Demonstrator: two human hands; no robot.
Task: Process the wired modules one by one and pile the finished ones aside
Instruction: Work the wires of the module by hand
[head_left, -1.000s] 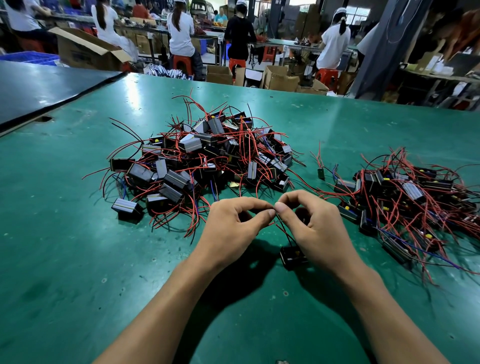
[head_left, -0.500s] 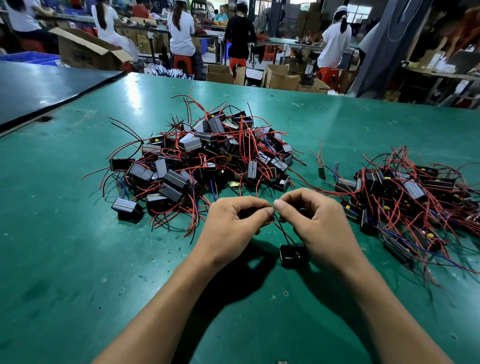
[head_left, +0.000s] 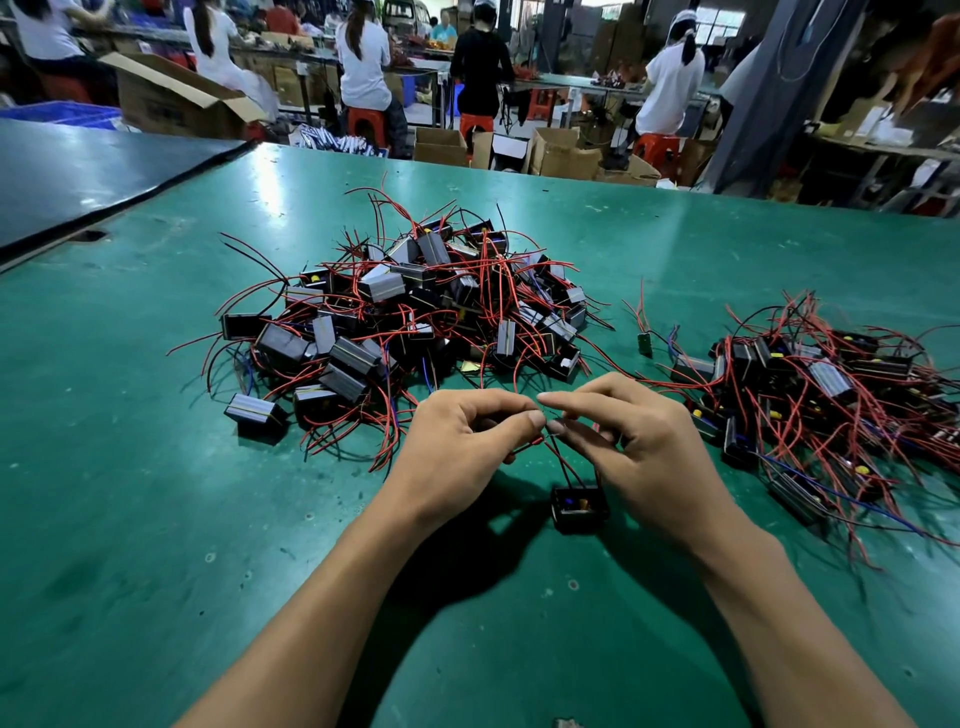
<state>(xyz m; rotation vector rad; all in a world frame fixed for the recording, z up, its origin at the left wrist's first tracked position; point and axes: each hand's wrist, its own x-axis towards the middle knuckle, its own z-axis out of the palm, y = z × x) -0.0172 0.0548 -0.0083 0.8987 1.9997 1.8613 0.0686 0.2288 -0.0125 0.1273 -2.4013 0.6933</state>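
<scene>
Pinching leads: one module on the bench, two heaps behind

Item 1. Green table, matt surface, carrying all that follows.

Item 2. Central heap of black boxed modules with red, black and some blue wires, lying beyond the hands.

Item 3. Right-hand heap of like modules, flatter and more spread, just beside the right wrist.

Item 4. Left hand, fingers curled, thumb and forefinger closed on a wire end.

Item 5. Right hand, thumb and forefinger likewise pinched on a wire end, tips almost meeting those of the left.

Item 6. Single module, black, open side up, resting on the table below the fingertips and between the two wrists, partly tucked under the right palm.

Item 7. Leads, thin, red and black, rising from that module to the pinching fingertips.

Item 8. Small loose part with short wires, lying alone between the heaps.
</scene>
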